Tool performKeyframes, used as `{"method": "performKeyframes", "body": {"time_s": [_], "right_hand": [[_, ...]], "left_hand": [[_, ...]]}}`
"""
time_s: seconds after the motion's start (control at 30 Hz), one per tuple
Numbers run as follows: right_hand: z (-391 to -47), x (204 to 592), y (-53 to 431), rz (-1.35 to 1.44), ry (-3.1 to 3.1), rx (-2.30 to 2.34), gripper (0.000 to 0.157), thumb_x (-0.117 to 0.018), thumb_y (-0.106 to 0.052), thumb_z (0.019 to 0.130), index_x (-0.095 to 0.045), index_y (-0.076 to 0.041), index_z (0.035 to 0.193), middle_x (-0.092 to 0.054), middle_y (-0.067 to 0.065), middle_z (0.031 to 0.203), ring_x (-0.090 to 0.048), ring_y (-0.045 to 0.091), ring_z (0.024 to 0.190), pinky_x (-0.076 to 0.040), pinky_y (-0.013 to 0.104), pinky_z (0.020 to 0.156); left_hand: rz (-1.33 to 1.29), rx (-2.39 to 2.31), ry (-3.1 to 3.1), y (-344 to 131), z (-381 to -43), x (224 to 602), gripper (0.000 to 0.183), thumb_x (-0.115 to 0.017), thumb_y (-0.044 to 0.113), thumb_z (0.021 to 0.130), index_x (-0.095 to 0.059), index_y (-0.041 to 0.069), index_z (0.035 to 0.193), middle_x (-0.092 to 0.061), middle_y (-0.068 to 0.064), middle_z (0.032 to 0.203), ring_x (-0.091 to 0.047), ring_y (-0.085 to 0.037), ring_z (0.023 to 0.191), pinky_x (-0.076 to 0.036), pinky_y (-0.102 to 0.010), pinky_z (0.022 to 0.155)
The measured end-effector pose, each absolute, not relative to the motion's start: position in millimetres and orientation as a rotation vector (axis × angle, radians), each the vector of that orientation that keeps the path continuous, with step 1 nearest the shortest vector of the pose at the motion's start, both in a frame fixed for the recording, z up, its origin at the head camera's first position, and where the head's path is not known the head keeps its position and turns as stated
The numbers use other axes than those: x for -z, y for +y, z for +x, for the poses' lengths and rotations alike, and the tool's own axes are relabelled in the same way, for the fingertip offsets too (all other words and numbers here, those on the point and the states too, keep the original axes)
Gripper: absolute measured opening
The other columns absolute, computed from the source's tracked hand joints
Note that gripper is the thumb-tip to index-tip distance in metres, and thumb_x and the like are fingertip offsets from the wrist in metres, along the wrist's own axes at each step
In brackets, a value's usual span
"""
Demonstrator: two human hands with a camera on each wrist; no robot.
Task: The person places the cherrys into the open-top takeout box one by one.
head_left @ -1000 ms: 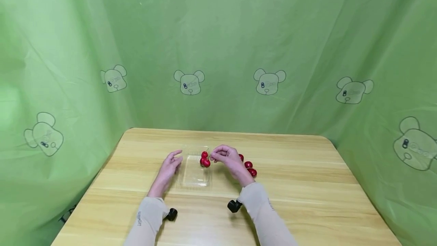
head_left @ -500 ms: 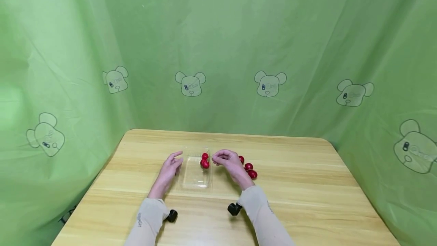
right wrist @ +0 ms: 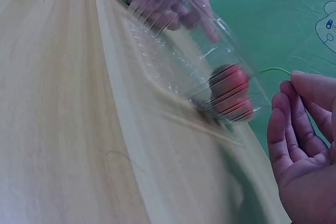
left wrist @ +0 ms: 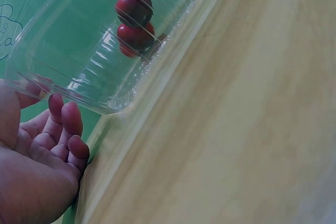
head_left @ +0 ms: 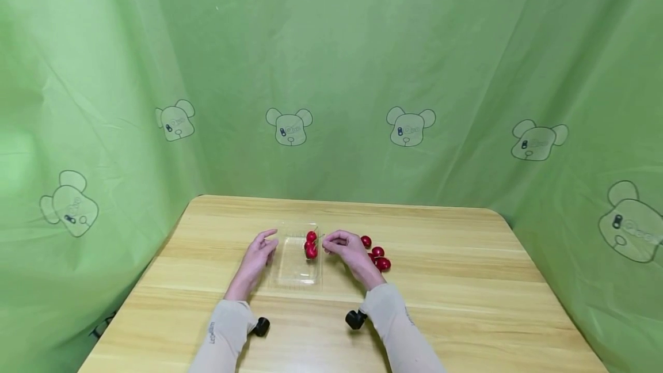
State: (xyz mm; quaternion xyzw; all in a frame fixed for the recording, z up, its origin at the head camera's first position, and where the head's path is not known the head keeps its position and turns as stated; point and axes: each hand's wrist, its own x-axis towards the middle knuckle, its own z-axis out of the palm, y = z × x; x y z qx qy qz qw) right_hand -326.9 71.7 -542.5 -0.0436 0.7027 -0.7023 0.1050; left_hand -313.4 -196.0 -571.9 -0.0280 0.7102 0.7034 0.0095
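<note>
A clear plastic container point(head_left: 296, 282) lies on the table between both hands, with a few red cherries point(head_left: 311, 237) along its right side. My right hand point(head_left: 348, 250) pinches a green cherry stem point(right wrist: 275, 69) between thumb and index finger, just past the container's right wall. That stem leads to a cherry point(head_left: 311, 252) inside. On the opposite side, my left hand point(head_left: 256, 257) stays by the container's left edge, fingers loosely bent and thumb apart from the index finger. In the left wrist view its fingertips point(left wrist: 72, 116) are close to the container's corner; contact is hard to tell.
Several more cherries point(head_left: 382, 263) lie on the wooden table point(head_left: 456, 281) just right of my right hand. A green curtain point(head_left: 342, 171) with bear-face prints surrounds the table's back and sides.
My right hand has moved slightly toward me, and the cherry on the pinched stem has shifted a little nearer within the container. The left hand has stayed in place.
</note>
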Motion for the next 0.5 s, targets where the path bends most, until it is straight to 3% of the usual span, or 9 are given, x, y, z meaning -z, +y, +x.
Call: {"method": "performKeyframes", "body": {"time_s": [0.27, 0.5], "right_hand": [[-328.6, 548.6, 69.9, -0.130, 2.103, 2.036, 0.016, -0.077, -0.008, 0.092, -0.072, -0.002, 0.106, -0.073, 0.007, 0.097, -0.069, 0.018, 0.088, -0.059, 0.041, 0.090], [-330.0, 548.7, 70.8, -0.124, 2.138, 1.997, 0.014, -0.076, -0.009, 0.093, -0.073, -0.003, 0.105, -0.073, 0.005, 0.095, -0.070, 0.028, 0.094, -0.059, 0.038, 0.087]], "left_hand": [[-0.099, -2.194, 2.197, -197.4, -313.9, 572.2, 0.048, -0.058, 0.019, 0.107, -0.047, 0.007, 0.152, -0.055, -0.002, 0.089, -0.050, -0.014, 0.073, -0.040, -0.023, 0.063], [-0.096, -2.189, 2.191, -197.5, -314.8, 571.9, 0.050, -0.057, 0.020, 0.107, -0.045, 0.008, 0.154, -0.058, -0.003, 0.093, -0.051, -0.015, 0.077, -0.043, -0.025, 0.068]]}}
